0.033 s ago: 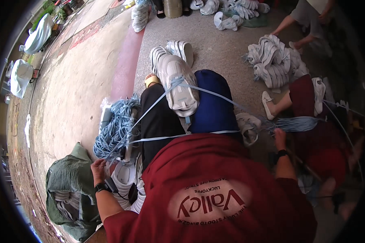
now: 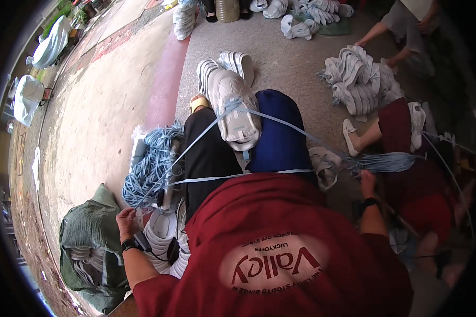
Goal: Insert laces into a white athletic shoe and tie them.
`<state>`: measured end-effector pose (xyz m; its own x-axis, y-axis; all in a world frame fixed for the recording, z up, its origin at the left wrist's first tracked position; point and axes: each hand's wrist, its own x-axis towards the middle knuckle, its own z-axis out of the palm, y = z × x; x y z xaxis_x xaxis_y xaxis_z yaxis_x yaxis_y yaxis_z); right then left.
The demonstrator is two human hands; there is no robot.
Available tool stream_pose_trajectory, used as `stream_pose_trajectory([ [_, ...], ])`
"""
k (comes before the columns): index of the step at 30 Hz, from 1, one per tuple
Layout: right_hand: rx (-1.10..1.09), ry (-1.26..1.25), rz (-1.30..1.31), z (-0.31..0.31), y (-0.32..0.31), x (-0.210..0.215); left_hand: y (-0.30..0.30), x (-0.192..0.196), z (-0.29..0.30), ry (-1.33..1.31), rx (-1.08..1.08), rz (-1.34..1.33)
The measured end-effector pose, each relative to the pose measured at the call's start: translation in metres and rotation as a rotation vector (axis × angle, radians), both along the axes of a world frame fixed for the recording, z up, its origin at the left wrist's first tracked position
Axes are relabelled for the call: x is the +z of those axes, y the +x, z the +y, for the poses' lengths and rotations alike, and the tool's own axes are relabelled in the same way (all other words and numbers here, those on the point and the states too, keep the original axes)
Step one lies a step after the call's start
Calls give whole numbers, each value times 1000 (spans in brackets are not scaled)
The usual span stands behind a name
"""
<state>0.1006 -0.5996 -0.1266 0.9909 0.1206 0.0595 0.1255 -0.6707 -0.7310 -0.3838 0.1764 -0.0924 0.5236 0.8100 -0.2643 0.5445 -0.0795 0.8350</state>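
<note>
Left hand [image 2: 126, 221] and right hand [image 2: 368, 185] apparently pinch flat pale-blue fabric lace [image 2: 281, 123], seemingly for tension; black-and-blue-clad knees [image 2: 279, 140] seemingly brace the light-grey sneaker [image 2: 239, 124].

blue lace bundles [image 2: 149, 169] [image 2: 388, 162]: 2 | black wristbands [image 2: 129, 244] [image 2: 368, 202]: 2 | green sack, left [image 2: 87, 224]: 1 | yellow sandal [image 2: 198, 104]: 1 | shoes [image 2: 237, 113]: overlapping, uncountable

Bright daylight on left-hand pavement [image 2: 100, 116], dim right side, strong fisheye bending (corners black)
</note>
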Motion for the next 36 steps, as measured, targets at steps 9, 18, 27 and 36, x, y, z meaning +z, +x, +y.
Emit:
stream_pose_trajectory([
  [9, -236, -207, 173, -103, -51, 20, -124, 17, 23, 36, 158, 106],
  [18, 8, -85, 326, -21, 15, -5, -90, -15, -12, 182, 365, 582],
  [27, 1072, 225, 703, 337, 54, 165, 217, 48, -64, -748, -114, -414],
  [36, 793, -45, -180, 445, 60, 144, 375, 113, -132, -455, -694, -218],
])
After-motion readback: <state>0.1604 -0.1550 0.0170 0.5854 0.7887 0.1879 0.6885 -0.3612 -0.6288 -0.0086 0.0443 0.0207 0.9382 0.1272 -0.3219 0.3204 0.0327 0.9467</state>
